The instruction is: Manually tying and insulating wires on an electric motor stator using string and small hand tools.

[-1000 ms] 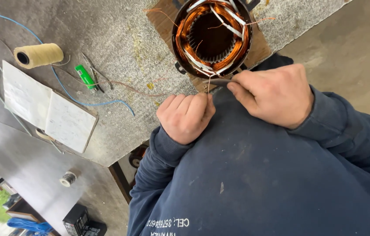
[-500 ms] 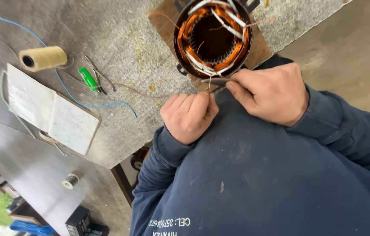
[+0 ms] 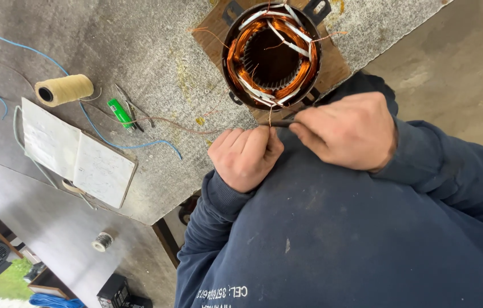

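Left hand: I see my left hand (image 3: 246, 157) curled into a fist, fingertips pinched on a thin copper wire (image 3: 270, 116) that runs up toward the stator.
Right hand: my right hand (image 3: 348, 132) is closed, thumb and forefinger gripping a slim dark tool (image 3: 282, 122); I cannot tell what kind, since the fingers cover most of it.
Hidden: both hands sit over my dark blue sweatshirt (image 3: 338, 239), and where wire and tool meet is too small to make out.
Stator: the motor stator (image 3: 271, 54) sits just above the hands on a brown board (image 3: 210, 34), a round black housing open at the top.
Inside it: shiny copper windings with white insulating sleeves ring a dark ribbed bore.
Bench: a grey, rough-textured bench top (image 3: 138, 57), its near edge cut off by my body.
Farther left: a green lighter (image 3: 120, 113), a spool of cream twine (image 3: 64, 89), an open notebook (image 3: 76, 154), a loose blue wire (image 3: 133, 145).
Floor: a small wire reel (image 3: 103, 241) lies below the bench.
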